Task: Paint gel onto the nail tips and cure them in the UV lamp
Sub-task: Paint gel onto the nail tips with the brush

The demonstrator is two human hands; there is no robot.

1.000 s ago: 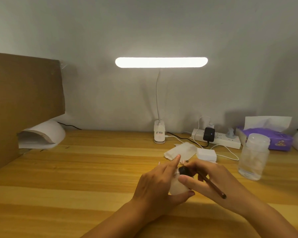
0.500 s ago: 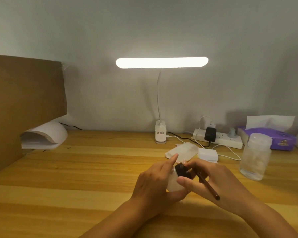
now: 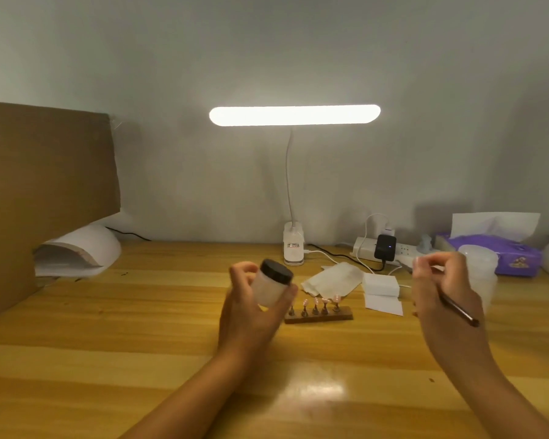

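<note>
Grey wall stood behind a wooden desk, and a white desk lamp shone at the middle of its back edge.

The left hand gripped a small frosted jar, raised over the middle of the desk and tilted to the left. Its black lid was on, and the frosted wall hid what was inside. The right hand was lifted nearer the right edge. Its fingers were curled around a thin dark brush, whose end pointed down to the right; this hand was blurred.

Behind it stood a clear plastic jar, but I could not tell its contents. A purple tissue box at the back right corner had one white tissue standing out of it.

The nail tips sat in a row on small pegs of a wooden stand, between the two hands and just beside the left one. They looked pale pink and glossy. The white UV lamp sat near the back left corner, partly under a cardboard sheet, with its opening towards the front left. White pads lay behind the stand.
</note>
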